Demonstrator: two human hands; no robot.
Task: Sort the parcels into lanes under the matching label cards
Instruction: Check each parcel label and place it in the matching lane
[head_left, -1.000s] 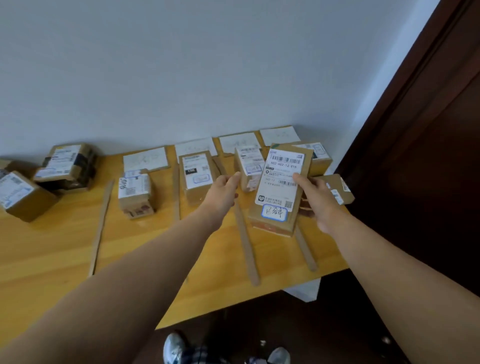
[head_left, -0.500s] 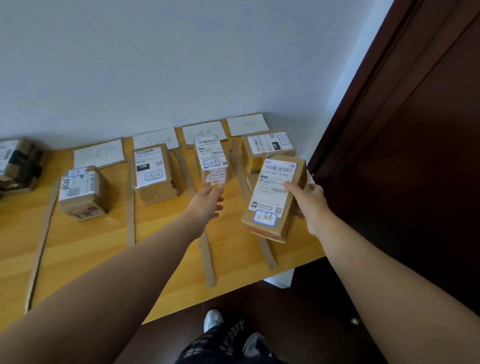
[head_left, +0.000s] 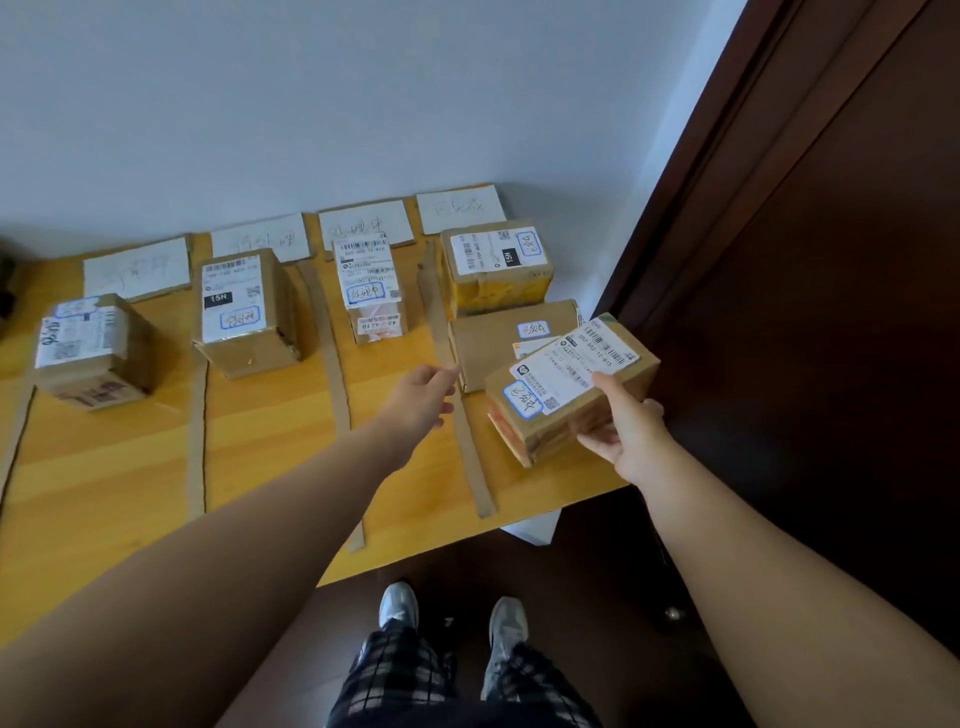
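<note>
Cardboard parcel (head_left: 571, 387) in right hand (head_left: 631, 434) | flat parcel (head_left: 506, 338) touching behind

The near half of the bench (head_left: 270, 457) lies open in the three left lanes, while the rightmost lane seems crowded by two boxes (head_left: 496, 262) and the held parcel (head_left: 566, 384).

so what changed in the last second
The right hand carried the held parcel rightward and down into the far-right lane, tilted over the flat parcel there. The left hand let go of it and hangs open. The other parcels and cards stayed put.
</note>
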